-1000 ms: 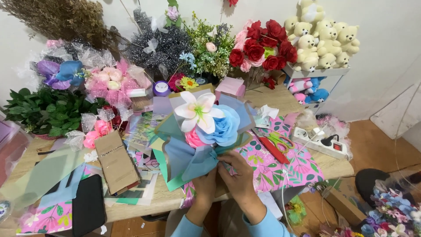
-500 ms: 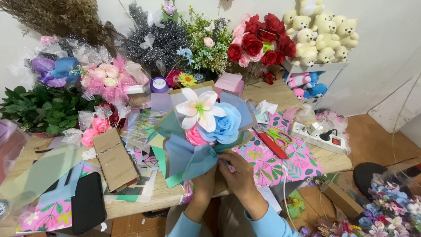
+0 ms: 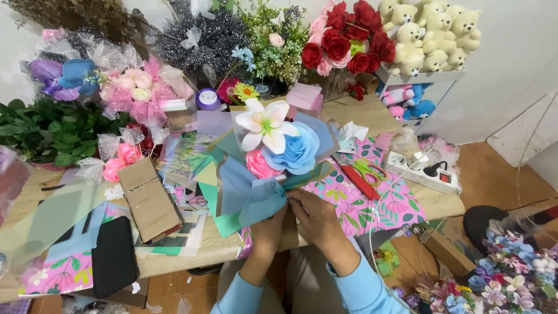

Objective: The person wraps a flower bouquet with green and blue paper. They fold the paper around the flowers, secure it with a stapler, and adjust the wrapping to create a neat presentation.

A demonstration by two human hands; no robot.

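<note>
Bouquet [image 3: 273, 166] at frame centre, raised over worktop [image 3: 349, 113]. My left hand [image 3: 268, 224] fingers closed round gathered base; right hand [image 3: 314, 214] pinching blue wrap just beside it. Light, soft, crushable: paper creases, petals bruise. Hold at neck, below 3 blooms, never wrap edges.

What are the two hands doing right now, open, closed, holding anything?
Left hand: closed around the gathered base of the bouquet, in blue wrapping paper.
Right hand: fingers curled and pinching at the same gathered base; anything small held there cannot be told.
</note>
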